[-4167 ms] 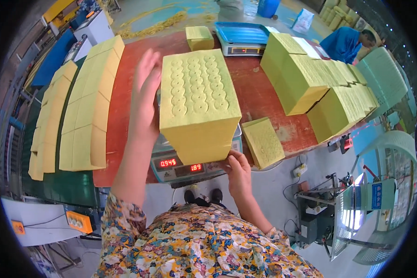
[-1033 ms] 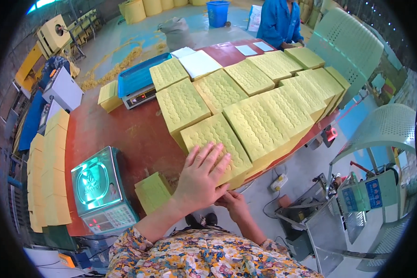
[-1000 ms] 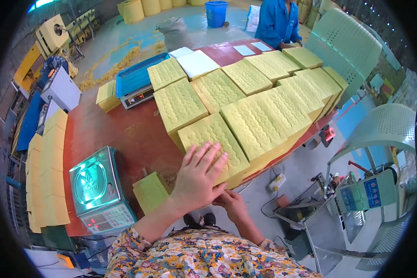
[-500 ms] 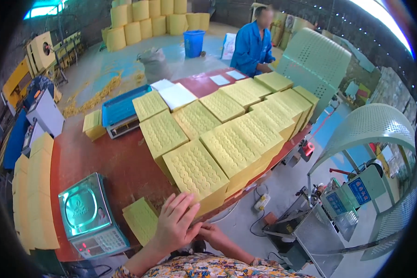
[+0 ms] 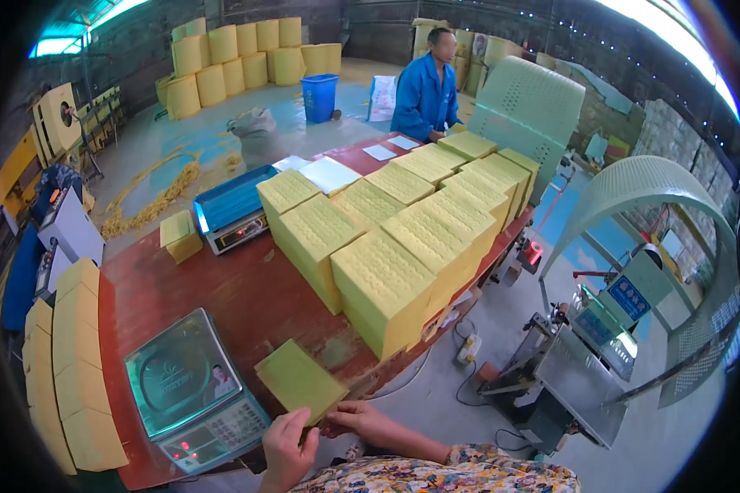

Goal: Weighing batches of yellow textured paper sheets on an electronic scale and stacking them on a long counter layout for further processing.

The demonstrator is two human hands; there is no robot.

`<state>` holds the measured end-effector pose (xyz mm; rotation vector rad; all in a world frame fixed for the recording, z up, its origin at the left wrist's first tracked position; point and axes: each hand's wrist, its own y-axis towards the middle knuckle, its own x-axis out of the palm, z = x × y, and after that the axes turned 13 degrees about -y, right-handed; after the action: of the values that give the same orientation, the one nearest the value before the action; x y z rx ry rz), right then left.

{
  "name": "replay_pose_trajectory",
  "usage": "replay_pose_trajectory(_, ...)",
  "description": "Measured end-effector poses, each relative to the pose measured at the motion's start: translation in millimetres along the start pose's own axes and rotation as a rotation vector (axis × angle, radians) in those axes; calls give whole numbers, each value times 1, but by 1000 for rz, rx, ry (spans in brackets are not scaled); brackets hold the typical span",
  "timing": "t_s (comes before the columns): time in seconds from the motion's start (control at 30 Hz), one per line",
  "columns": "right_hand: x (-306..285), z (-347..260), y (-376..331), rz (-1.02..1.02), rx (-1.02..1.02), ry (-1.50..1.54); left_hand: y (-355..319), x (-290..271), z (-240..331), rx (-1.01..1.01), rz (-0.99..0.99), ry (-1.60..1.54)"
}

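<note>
A low stack of yellow paper sheets [image 5: 300,380] lies near the table's front edge, to the right of a digital scale [image 5: 181,374]. My left hand [image 5: 288,448] is at its near corner, with fingers and thumb curled about the edge. Just to the right, my right hand [image 5: 362,421] is closed in a pinch by the same corner; whatever its fingertips hold is hidden. Beyond both hands rises a block of tall stacks of yellow embossed paper [image 5: 386,267], standing apart from them.
Yellow paper bundles [image 5: 82,370] line the left side of the red table [image 5: 230,287]. A second scale with a blue tray [image 5: 234,197] stands farther back. Machines with perforated guards [image 5: 658,201] are at the right. A person in blue [image 5: 423,99] is beyond the table.
My view has shifted. My left hand has come off the nearest tall stack and down to the low stack's near corner. My right hand stays pinched, now beside that corner.
</note>
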<state>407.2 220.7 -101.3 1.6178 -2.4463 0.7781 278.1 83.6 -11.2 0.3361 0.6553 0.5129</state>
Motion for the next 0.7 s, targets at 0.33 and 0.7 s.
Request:
replay_pose_trajectory(0.33,150,76,16,-286,-46,-57,-144,-78,-28,-167,98,-28)
replay_pose_trajectory(0.7,195,37,-12,-315,88,-228,-178,-96,0,-254,252,-3)
